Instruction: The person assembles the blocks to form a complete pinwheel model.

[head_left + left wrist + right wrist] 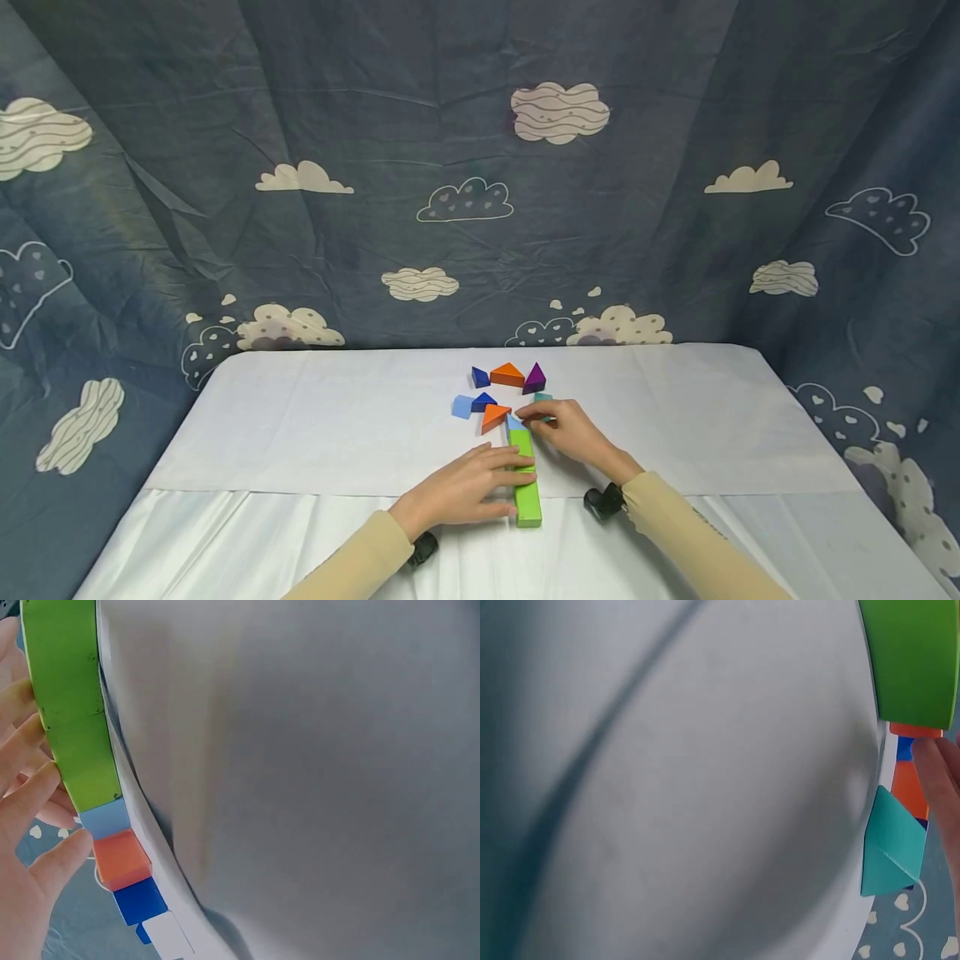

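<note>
- The left hand has its fingers spread and nearly straight, the tips resting over two green blocks laid end to end; its thumb is beside the nearer one.
- The right hand, apart from the left, has its fingertips at the light blue triangle by the far end of the green blocks (whether they pinch it or only touch it, one cannot tell).
- Leading away to the left from that triangle come an orange triangle, a dark blue triangle and a light blue square block.
- Just beyond the right hand, partly hidden by it, is a teal block.
- Farther out, a blue block, an orange block and a purple block form a loose row.
- All the blocks lie on a white-covered table.
- Tan sleeves cover the forearms; behind the table hangs a dark cloud-patterned backdrop.
</note>
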Demonstrator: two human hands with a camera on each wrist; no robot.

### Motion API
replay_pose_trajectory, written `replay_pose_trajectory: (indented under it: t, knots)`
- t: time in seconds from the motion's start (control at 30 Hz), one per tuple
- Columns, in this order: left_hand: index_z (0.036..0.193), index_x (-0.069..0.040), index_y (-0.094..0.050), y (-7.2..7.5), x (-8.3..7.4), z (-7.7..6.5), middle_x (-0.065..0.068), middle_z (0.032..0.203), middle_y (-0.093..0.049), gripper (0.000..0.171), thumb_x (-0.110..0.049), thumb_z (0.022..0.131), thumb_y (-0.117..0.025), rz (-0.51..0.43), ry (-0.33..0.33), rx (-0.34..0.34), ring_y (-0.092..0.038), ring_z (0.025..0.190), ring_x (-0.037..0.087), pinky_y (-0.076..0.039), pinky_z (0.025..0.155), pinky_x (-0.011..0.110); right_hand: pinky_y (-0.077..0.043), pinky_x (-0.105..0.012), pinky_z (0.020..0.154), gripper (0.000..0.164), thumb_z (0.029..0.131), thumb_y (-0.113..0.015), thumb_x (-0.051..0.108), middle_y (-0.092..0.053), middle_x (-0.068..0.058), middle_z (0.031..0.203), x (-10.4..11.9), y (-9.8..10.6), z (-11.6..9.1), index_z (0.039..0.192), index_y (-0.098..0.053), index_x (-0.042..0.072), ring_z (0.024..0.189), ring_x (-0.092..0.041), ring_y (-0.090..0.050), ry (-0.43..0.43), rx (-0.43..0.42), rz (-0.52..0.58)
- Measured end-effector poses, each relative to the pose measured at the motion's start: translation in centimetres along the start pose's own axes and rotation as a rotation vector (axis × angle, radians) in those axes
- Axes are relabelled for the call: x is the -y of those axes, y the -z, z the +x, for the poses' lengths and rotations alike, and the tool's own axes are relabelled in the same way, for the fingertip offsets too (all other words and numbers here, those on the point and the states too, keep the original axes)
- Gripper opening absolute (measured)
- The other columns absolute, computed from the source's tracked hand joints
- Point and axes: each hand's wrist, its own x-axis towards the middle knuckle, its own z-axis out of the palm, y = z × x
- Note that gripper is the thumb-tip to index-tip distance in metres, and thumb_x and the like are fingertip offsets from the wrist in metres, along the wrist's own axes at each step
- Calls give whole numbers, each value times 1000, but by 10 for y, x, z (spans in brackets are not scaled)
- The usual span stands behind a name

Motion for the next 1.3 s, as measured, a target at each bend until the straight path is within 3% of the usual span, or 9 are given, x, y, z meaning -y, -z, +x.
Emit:
replay_pose_trajectory:
  t: [0.27, 0.5, 0.73, 1.07, 1.3]
  knots:
    - [137, -12, -54, 6, 5, 2, 2, 142, -47, 48, -34, 96, -59, 8, -2, -80, -39, 133, 20, -31, 109, 47, -56, -34, 78, 24, 87, -61, -7, -70, -9, 101, -7, 7, -2, 107, -70, 1, 94, -24, -65, 24, -97, 25]
    - [135, -9, -56, 16, 24, 4, 6, 143, -47, 44, -25, 94, -62, 30, 123, -154, -40, 132, 23, -31, 108, 47, -56, -33, 78, 23, 85, -61, -10, -69, -12, 100, -12, 11, -5, 105, -70, -2, 91, -24, -66, 47, -174, 53]
    - [137, -10, -54, 21, 42, 5, 7, 142, -47, 45, -25, 95, -61, 89, 227, -121, -42, 131, 23, -33, 108, 45, -54, -41, 82, 23, 83, -63, -9, -69, -13, 101, -14, 14, -7, 104, -70, -2, 93, -27, -65, 8, -229, 24]
    - [139, -13, -52, 19, 52, 7, 5, 146, -43, 45, -26, 96, -58, 64, 269, -27, -35, 136, 26, -27, 109, 51, -52, -44, 86, 26, 82, -65, -8, -68, -12, 105, -21, 16, -7, 107, -70, -1, 101, -30, -62, -22, -258, -31]
    - [137, -10, -54, 22, 54, 2, 7, 145, -44, 44, -23, 96, -59, 26, 305, -37, -37, 135, 27, -27, 108, 54, -52, -43, 87, 29, 83, -66, -6, -65, -14, 111, -23, 13, -4, 111, -68, 0, 104, -30, -61, -111, -216, -56]
